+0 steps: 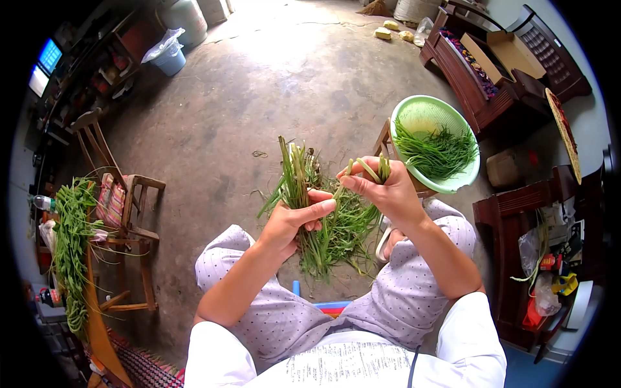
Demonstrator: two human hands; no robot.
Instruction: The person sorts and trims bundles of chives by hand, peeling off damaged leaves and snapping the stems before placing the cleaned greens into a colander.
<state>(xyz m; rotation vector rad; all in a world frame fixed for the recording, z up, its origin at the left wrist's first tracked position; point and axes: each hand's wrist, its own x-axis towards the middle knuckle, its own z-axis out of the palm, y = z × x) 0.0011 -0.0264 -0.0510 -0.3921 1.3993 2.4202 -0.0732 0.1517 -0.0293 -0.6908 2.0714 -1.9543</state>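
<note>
My left hand (284, 226) is closed around an upright bunch of chives (294, 178), whose pale cut ends point up and whose long green leaves hang below. To its right, my right hand (390, 194) pinches a few chive stalks (370, 171) between thumb and fingers. The fingertips of the two hands are close together but apart. Beneath them, a loose pile of green leaves and trimmings (349, 236) lies on the floor between my knees. A light green plastic basket (407, 107) beyond my right hand holds sorted-looking chives (440, 154).
The basket rests on a wooden stool (383, 139). At left, leafy green stems (71, 252) cover a table edge beside a wooden chair (139, 187). Farther off are a blue bin (170, 59) and a wooden bench (462, 77) with an open cardboard box (514, 55). Concrete floor (213, 142) lies ahead.
</note>
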